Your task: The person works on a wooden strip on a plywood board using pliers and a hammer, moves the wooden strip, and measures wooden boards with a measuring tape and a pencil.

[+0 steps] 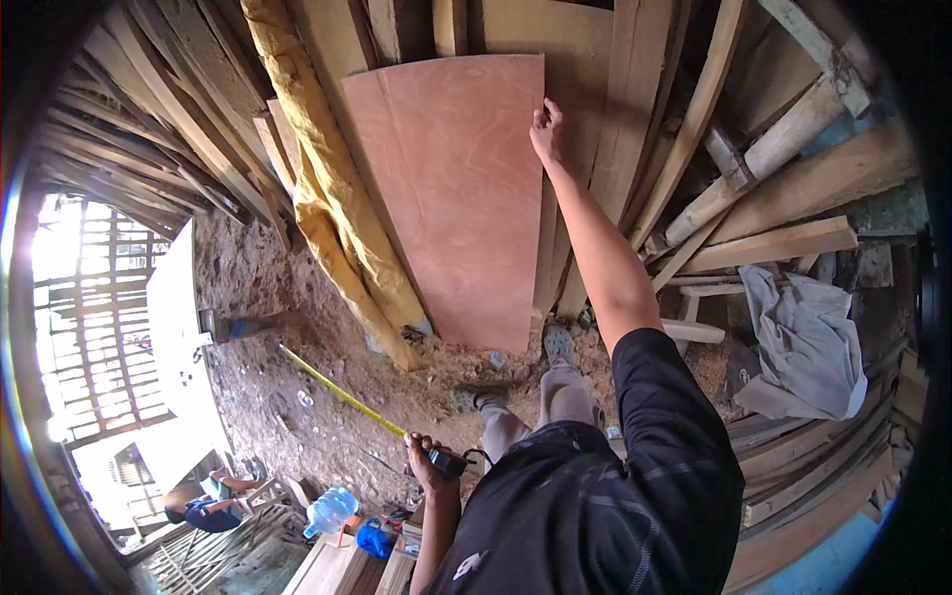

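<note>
A reddish-brown plywood sheet [446,198] stands tilted against boards in front of me, its lower end on the shavings-strewn ground. My right hand [546,132] reaches far forward, its curled fingers closed at the sheet's right edge near the top. Low on the left, my left hand [433,464] grips the dark case of a tape measure [448,462]. Its yellow blade [342,395] sticks out to the far left, apart from the plywood, and the free end hangs over the ground.
A yellow rolled sheet [327,188] leans left of the plywood. Timber planks [684,129] crowd the far side and right. Grey cloth [801,342] drapes over wood at right. A clear water bottle [332,510] stands lower left, and another person [211,513] is beyond it.
</note>
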Action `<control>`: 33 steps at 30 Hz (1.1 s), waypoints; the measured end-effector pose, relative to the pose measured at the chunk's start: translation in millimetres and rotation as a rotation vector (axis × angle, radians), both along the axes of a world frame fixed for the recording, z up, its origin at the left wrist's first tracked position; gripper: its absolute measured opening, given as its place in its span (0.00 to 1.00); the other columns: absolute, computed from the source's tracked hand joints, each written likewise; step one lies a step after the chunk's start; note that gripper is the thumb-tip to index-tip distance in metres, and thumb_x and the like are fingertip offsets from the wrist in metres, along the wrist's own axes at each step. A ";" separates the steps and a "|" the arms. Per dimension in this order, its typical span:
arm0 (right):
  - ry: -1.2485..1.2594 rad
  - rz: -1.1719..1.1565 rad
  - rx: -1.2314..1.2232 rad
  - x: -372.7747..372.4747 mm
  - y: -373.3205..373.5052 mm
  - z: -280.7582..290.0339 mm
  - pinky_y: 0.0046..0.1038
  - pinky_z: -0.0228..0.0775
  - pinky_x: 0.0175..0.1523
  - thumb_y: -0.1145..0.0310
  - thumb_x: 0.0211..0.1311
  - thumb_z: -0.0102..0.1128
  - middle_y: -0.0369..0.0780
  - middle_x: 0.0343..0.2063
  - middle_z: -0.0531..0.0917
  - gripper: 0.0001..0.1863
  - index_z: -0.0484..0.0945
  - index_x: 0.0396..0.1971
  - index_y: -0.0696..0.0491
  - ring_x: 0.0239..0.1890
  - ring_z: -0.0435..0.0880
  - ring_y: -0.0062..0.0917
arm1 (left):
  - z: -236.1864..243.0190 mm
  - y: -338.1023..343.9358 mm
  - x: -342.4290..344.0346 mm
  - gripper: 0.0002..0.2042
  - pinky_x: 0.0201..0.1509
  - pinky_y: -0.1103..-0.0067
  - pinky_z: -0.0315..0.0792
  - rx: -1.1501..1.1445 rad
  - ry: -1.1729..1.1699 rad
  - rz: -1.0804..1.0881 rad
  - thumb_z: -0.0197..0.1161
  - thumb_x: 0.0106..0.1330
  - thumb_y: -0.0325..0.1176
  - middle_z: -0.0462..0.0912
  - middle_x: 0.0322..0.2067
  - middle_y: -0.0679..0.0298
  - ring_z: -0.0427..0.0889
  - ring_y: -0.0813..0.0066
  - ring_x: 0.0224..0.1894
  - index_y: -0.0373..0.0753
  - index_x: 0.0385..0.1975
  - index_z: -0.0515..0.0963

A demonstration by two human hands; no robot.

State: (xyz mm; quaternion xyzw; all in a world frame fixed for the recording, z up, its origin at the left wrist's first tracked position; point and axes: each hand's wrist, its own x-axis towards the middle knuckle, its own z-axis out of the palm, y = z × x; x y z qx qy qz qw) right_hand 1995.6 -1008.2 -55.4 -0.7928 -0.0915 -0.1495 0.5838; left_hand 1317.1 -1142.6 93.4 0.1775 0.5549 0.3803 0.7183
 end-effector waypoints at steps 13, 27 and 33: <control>0.487 1.553 -0.286 -331.5 -138.5 193.9 0.39 0.57 0.77 0.45 0.73 0.59 0.52 0.74 0.63 0.47 0.49 0.79 0.56 0.76 0.63 0.40 | 39.8 17.4 88.1 0.15 0.39 0.79 0.73 0.235 0.417 -0.186 0.52 0.82 0.46 0.77 0.34 0.69 0.78 0.78 0.34 0.40 0.42 0.74; 0.524 1.456 -0.219 -380.9 -196.9 237.6 0.39 0.73 0.63 0.68 0.73 0.56 0.55 0.53 0.83 0.37 0.52 0.77 0.58 0.56 0.84 0.45 | 66.7 23.4 176.8 0.17 0.47 0.81 0.72 0.467 0.274 -0.164 0.53 0.83 0.43 0.83 0.38 0.69 0.76 0.83 0.39 0.34 0.45 0.82; 0.337 1.295 -0.262 -345.0 -212.3 234.3 0.31 0.77 0.55 0.76 0.64 0.61 0.50 0.46 0.88 0.19 0.83 0.55 0.59 0.46 0.88 0.32 | 73.0 42.5 183.9 0.17 0.52 0.80 0.70 0.530 0.266 -0.178 0.55 0.82 0.41 0.83 0.41 0.67 0.75 0.81 0.43 0.32 0.49 0.83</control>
